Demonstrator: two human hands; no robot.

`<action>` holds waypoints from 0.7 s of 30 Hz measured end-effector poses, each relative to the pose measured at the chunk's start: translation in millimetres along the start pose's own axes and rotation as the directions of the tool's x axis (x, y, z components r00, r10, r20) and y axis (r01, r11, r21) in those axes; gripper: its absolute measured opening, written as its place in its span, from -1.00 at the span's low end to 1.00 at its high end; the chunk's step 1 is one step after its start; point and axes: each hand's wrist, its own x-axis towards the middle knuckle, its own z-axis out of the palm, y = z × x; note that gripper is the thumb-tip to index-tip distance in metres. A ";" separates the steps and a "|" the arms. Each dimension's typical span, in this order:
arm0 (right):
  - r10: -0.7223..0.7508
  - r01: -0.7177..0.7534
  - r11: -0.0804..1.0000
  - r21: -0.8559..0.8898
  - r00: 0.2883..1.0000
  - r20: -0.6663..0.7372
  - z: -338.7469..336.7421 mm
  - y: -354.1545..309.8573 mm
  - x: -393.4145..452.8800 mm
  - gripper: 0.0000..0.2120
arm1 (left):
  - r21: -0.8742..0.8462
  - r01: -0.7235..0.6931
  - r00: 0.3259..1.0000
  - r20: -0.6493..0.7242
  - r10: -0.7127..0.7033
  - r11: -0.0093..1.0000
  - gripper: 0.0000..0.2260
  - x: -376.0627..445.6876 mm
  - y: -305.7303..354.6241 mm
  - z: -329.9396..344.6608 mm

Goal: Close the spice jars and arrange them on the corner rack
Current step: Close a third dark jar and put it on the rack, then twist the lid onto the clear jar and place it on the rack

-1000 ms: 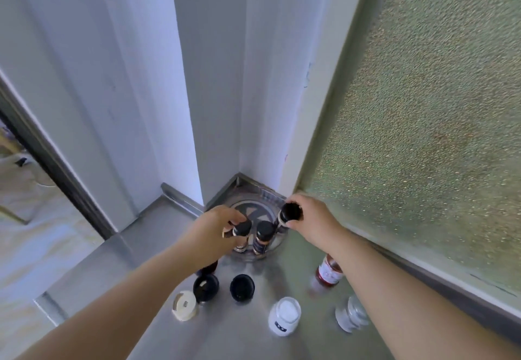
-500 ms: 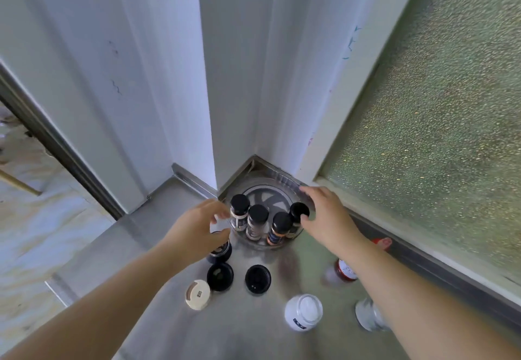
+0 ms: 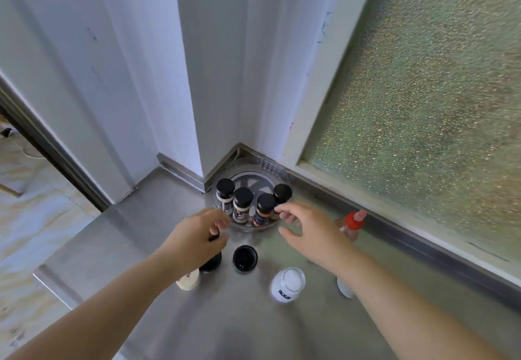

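Now four capped spice jars (image 3: 243, 204) on corner rack (image 3: 277, 220), both hands (image 3: 197, 239) loose, empty.

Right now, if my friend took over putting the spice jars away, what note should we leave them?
Left hand: fingers loosely curled above a black-capped jar on the counter; I cannot tell if it grips it.
Right hand: open, holding nothing, just in front of the rack.
Done: four jars with black caps stand upright on the round rack in the corner.
Left on the counter: a black jar, a cream-lidded jar, a white jar and a red-capped bottle. Check their lids, then put them on the rack.
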 end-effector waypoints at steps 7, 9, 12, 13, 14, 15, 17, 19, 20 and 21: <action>0.108 -0.100 0.992 0.072 0.988 -0.108 -50.4 28.9 -68.9 -0.69 | -0.064 -0.257 0.966 0.004 0.258 0.964 -0.83 10.2 80.9 41.4; 0.141 -0.127 0.988 0.092 0.978 -0.156 -61.1 39.8 -94.0 -0.71 | -0.063 -0.301 0.953 0.016 0.302 0.952 -0.83 13.4 97.5 55.3; 0.210 -0.192 0.976 0.106 0.956 -0.204 -73.8 59.5 -131.4 -0.71 | -0.069 -0.313 0.947 0.056 0.317 0.947 -0.82 13.6 115.5 74.5; 0.234 -0.218 0.971 0.101 0.950 -0.207 -75.8 66.8 -141.7 -0.69 | -0.072 -0.311 0.946 0.069 0.316 0.948 -0.82 12.7 120.4 80.5; 0.261 -0.247 0.965 0.089 0.944 -0.204 -76.3 74.6 -150.1 -0.69 | -0.071 -0.311 0.945 0.079 0.317 0.948 -0.82 11.4 124.1 86.2; 0.284 -0.274 0.959 0.075 0.937 -0.202 -75.2 81.5 -157.1 -0.68 | -0.067 -0.309 0.945 0.085 0.314 0.949 -0.83 10.1 127.4 91.3; 0.317 -0.319 0.948 0.022 0.928 -0.194 -70.1 93.1 -165.5 -0.66 | -0.052 -0.292 0.950 0.100 0.296 0.955 -0.84 7.0 130.3 99.2; 0.354 -0.366 0.929 -0.059 0.922 -0.155 -62.9 101.8 -167.6 -0.57 | -0.045 -0.277 0.953 0.111 0.281 0.960 -0.84 3.8 129.1 104.4; 0.375 -0.387 0.917 -0.097 0.919 -0.118 -59.0 104.7 -166.3 -0.50 | -0.044 -0.272 0.954 0.115 0.276 0.961 -0.84 2.2 127.6 106.2; 0.393 -0.400 0.908 -0.126 0.916 -0.079 -55.1 106.9 -163.7 -0.42 | -0.042 -0.266 0.956 0.119 0.269 0.963 -0.83 0.7 125.6 107.8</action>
